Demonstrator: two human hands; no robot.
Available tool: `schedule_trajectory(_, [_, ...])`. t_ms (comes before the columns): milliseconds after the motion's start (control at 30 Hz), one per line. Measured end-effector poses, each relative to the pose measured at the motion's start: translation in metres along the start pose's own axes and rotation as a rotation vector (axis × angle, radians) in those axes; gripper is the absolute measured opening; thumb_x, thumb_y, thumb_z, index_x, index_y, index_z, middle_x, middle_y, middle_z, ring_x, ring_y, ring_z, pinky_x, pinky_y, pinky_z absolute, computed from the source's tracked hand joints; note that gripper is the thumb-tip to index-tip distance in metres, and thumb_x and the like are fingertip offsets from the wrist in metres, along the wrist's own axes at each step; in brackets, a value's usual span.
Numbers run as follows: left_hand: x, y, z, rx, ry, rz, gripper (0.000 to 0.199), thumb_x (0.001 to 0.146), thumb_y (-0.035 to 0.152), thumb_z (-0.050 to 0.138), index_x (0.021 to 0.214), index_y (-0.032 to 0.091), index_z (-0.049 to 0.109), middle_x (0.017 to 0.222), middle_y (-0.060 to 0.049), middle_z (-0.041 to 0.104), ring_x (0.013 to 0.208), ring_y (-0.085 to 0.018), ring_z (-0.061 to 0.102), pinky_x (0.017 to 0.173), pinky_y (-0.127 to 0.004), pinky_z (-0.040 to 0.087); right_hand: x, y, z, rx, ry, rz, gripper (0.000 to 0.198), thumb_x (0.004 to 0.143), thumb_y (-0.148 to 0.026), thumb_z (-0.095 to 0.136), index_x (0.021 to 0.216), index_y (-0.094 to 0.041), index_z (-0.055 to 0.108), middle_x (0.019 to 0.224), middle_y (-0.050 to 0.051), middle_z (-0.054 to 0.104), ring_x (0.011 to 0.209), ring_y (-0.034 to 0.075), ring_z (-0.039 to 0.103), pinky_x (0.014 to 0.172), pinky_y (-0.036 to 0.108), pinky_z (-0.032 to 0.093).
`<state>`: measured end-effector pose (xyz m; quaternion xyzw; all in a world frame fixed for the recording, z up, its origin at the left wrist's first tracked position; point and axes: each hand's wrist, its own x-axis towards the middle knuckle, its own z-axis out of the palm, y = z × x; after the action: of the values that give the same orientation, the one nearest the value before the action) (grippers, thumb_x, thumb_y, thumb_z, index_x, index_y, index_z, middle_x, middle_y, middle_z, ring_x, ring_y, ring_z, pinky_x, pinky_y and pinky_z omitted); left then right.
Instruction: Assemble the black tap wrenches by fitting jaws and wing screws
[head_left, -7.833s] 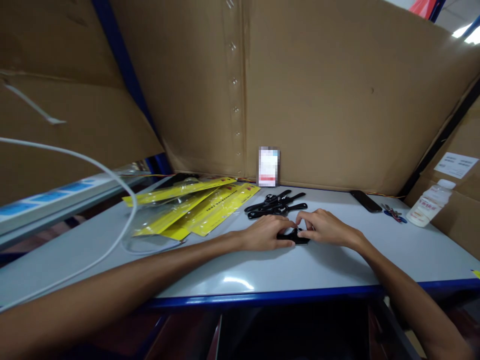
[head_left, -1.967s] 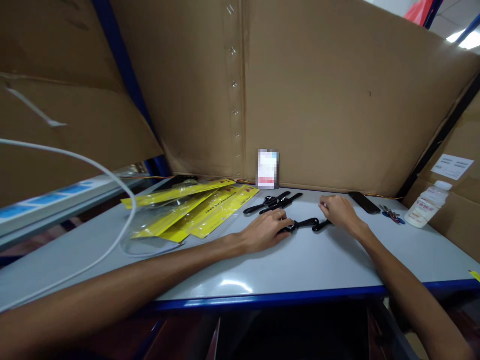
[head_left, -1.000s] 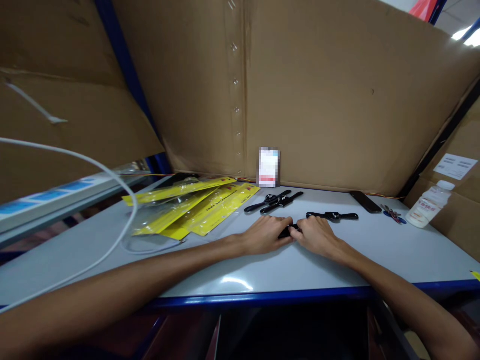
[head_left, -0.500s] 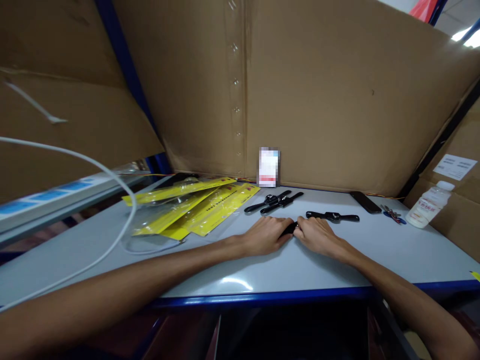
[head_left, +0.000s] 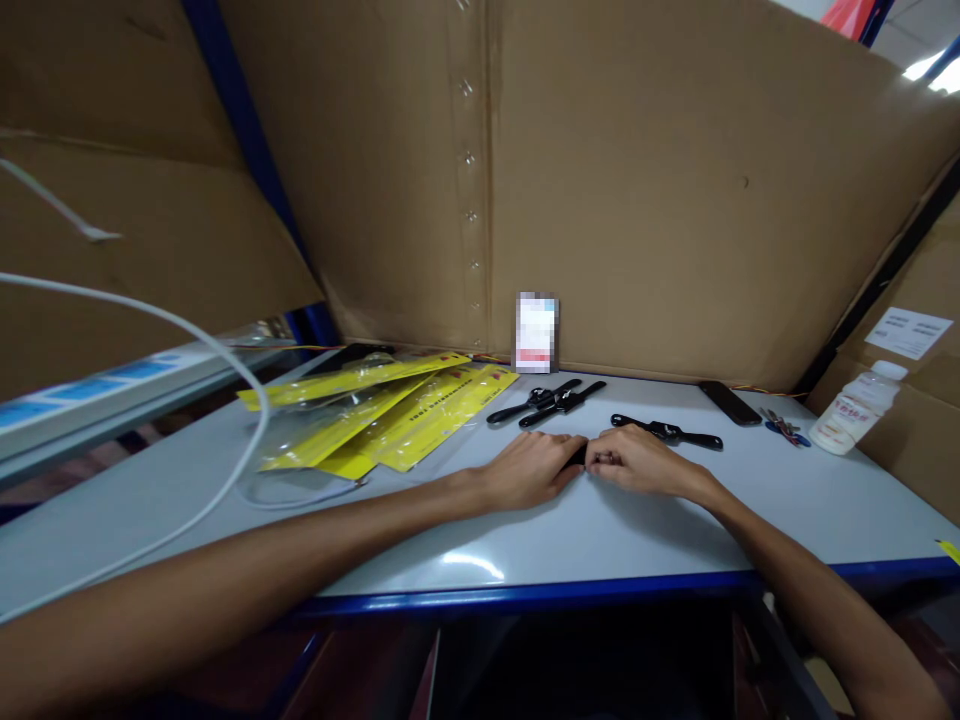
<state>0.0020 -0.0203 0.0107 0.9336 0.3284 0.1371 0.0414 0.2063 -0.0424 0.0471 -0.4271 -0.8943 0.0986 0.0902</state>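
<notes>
My left hand point(head_left: 534, 468) is closed around a black spokeshave point(head_left: 577, 456), most of which is hidden by the fingers. Against its right side, my right hand point(head_left: 637, 462) has its fingers curled in a pinch; what lies between them is too small and covered to make out. Just beyond the hands, two black spokeshaves point(head_left: 551, 403) lie side by side at a slant on the grey tabletop point(head_left: 420, 545). Another black spokeshave point(head_left: 667, 432) rests right behind my right hand.
Yellow cards in clear plastic packaging point(head_left: 442, 420) are spread at left, beside a white cable point(head_left: 264, 400) and a power strip point(head_left: 112, 390). A lit phone point(head_left: 535, 335) leans on the cardboard wall. At right are a dark flat slab point(head_left: 729, 403), small tools point(head_left: 784, 427) and a bottle point(head_left: 857, 410).
My right hand has turned at the wrist, its fingers now curled further with the knuckles nearer the left hand. The spokeshave behind it is slightly rotated. The left hand stays in place.
</notes>
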Motion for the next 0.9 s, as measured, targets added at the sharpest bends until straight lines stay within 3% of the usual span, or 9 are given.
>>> schedule_trajectory(67, [-0.0002,-0.0003,0.0002,-0.012,0.004,-0.003,0.022,0.098,0.028,0.047,0.11,0.016,0.061,0.097,-0.01,0.072,0.08,-0.024,0.068,0.068,-0.033,0.046,0.0,-0.0019,0.0023,-0.016,0.043,0.046,0.01,0.086,-0.019,0.062,0.076,-0.02,0.062,0.07,-0.002,0.06,0.065,0.012,0.047,0.063,0.026,0.026])
schedule_trajectory(167, [-0.0002,-0.0009,0.0011,-0.009,0.005,-0.002,0.026,0.097,0.029,0.047,0.115,0.016,0.061,0.096,-0.011,0.072,0.08,-0.025,0.068,0.069,-0.033,0.046,0.0001,-0.0016,0.006,-0.074,0.14,0.151,0.005,0.087,-0.023,0.064,0.092,-0.02,0.063,0.071,-0.001,0.061,0.066,0.014,0.048,0.06,0.027,0.024])
schedule_trajectory(367, [-0.0002,-0.0015,0.002,0.013,0.001,-0.003,0.024,0.098,0.03,0.046,0.11,0.016,0.062,0.098,-0.01,0.072,0.081,-0.024,0.068,0.067,-0.032,0.045,0.0024,0.0024,0.0051,0.018,0.084,0.038,0.011,0.088,-0.014,0.061,0.085,-0.022,0.067,0.071,-0.003,0.063,0.068,0.012,0.051,0.065,0.025,0.029])
schedule_trajectory(467, [-0.001,-0.0005,0.0008,0.02,-0.006,-0.002,0.026,0.1,0.031,0.044,0.113,0.017,0.061,0.098,-0.009,0.073,0.08,-0.025,0.068,0.065,-0.032,0.044,0.0026,-0.0002,0.006,-0.012,0.105,0.102,0.011,0.089,-0.029,0.067,0.081,-0.021,0.065,0.071,-0.001,0.063,0.067,0.013,0.05,0.062,0.026,0.028])
schedule_trajectory(600, [-0.0011,0.0017,-0.0015,0.041,-0.025,-0.013,0.027,0.097,0.028,0.047,0.118,0.016,0.06,0.1,-0.01,0.073,0.084,-0.026,0.069,0.067,-0.033,0.045,0.0018,0.0001,0.0069,-0.076,0.144,0.198,0.011,0.091,-0.027,0.064,0.1,-0.02,0.064,0.077,0.001,0.064,0.072,0.016,0.052,0.061,0.026,0.025])
schedule_trajectory(767, [-0.0001,0.003,-0.0029,0.051,-0.039,-0.023,0.026,0.098,0.028,0.047,0.118,0.016,0.06,0.1,-0.01,0.072,0.084,-0.026,0.068,0.069,-0.033,0.046,0.0018,0.0064,0.0032,-0.027,0.101,0.086,0.012,0.089,-0.012,0.061,0.089,-0.022,0.067,0.077,-0.001,0.062,0.078,0.014,0.052,0.067,0.025,0.029])
schedule_trajectory(900, [-0.0002,0.0026,-0.0028,0.039,-0.031,-0.013,0.024,0.099,0.029,0.046,0.114,0.017,0.06,0.099,-0.009,0.072,0.081,-0.024,0.068,0.067,-0.032,0.045,0.0025,0.0063,0.0032,0.022,0.122,0.058,0.004,0.088,-0.023,0.068,0.084,-0.022,0.068,0.08,0.0,0.06,0.075,0.013,0.05,0.068,0.025,0.031])
